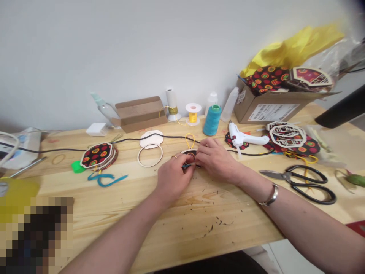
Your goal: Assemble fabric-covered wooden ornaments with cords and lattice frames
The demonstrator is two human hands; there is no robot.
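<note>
Wooden ornament [190,154] pinched between both hands, tabletop [176,213].

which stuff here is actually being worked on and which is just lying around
In hand:
left hand
right hand
small fabric-covered ornament
yellow loop

Lying about:
scissors
glue gun
teal thread spool
wooden ring
stack of fabric ornaments
cardboard box

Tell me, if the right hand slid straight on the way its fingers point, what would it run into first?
The right hand points left, across the small patterned piece both hands press. Just beyond lie the left hand's fingers, so it would probably meet those first; depth is hard to judge here.
</note>
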